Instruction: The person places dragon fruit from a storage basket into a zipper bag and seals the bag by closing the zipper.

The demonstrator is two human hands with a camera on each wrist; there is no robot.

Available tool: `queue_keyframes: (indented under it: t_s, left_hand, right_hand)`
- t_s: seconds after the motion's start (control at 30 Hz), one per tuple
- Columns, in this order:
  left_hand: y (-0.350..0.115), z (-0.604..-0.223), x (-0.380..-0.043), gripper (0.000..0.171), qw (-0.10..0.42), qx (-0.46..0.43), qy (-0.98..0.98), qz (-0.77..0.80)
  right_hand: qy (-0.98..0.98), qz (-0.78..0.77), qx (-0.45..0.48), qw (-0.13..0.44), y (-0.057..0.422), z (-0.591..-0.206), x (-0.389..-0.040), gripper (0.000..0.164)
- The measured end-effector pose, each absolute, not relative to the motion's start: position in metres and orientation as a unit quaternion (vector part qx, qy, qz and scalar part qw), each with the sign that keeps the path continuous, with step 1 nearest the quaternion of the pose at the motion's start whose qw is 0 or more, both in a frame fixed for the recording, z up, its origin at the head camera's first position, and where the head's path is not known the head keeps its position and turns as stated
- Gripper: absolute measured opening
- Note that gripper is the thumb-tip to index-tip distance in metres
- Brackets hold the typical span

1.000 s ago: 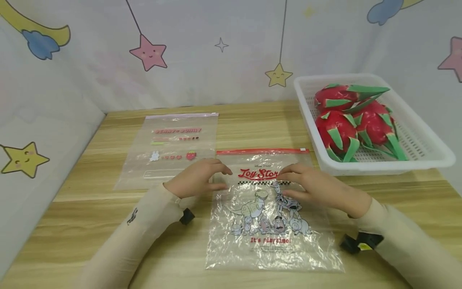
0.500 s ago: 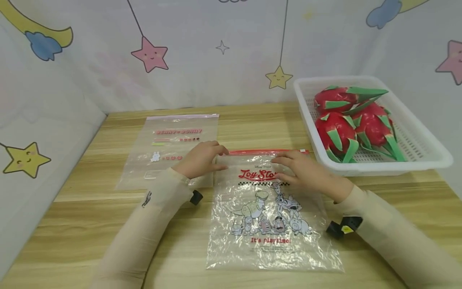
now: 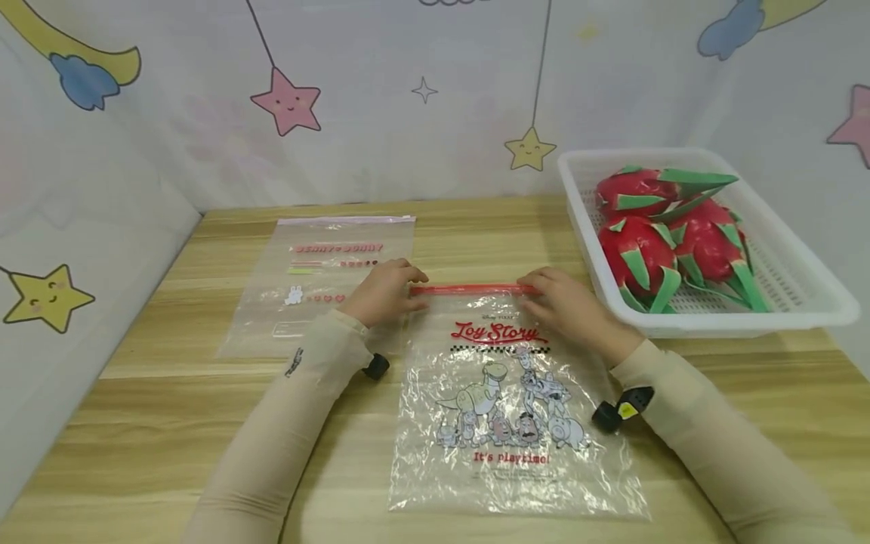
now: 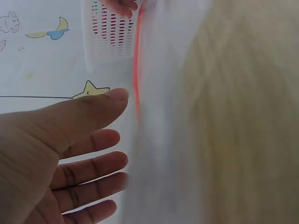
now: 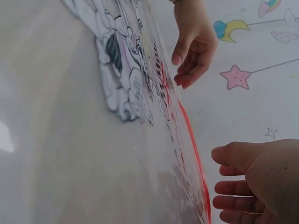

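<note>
A clear zip bag [image 3: 516, 483] printed "Toy Story" lies flat on the table, its red zipper strip [image 3: 469, 289] along the far edge. My left hand [image 3: 384, 295] is at the strip's left end. In the left wrist view its thumb and fingers [image 4: 93, 163] are extended and apart, pinching nothing. My right hand [image 3: 567, 306] reaches over the bag's right top corner and hides the zipper's right end. The right wrist view shows that hand [image 5: 261, 172] with loose fingers beside the red strip; whether they touch it is unclear.
Behind my left hand lies a second clear zip bag [image 3: 340, 233] with a pale purple zipper and bunny print. A white perforated basket [image 3: 754, 323] stands at the back right, holding several red dragon fruits [image 3: 707, 245] with green scales. A patterned cloth [image 3: 408, 151] rises behind the table.
Both hands have moved forward to the red zipper; my right hand has also shifted left. The bags and basket stay in place.
</note>
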State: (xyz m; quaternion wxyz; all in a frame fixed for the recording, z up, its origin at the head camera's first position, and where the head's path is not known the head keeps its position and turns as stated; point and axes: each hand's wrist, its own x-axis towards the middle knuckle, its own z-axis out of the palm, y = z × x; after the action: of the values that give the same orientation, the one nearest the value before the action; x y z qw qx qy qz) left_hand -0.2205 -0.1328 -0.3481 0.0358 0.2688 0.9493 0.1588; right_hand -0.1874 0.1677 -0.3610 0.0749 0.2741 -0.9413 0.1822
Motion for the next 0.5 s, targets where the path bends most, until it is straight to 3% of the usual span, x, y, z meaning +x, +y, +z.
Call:
queue_keyframes:
  t_s: [0.5]
  left_hand:
    - [-0.141, -0.373, -0.227, 0.049, 0.028, 0.253, 0.95, 0.18]
  right_hand:
    - [-0.94, 0.18, 0.254, 0.137, 0.173, -0.383, -0.197, 0.037]
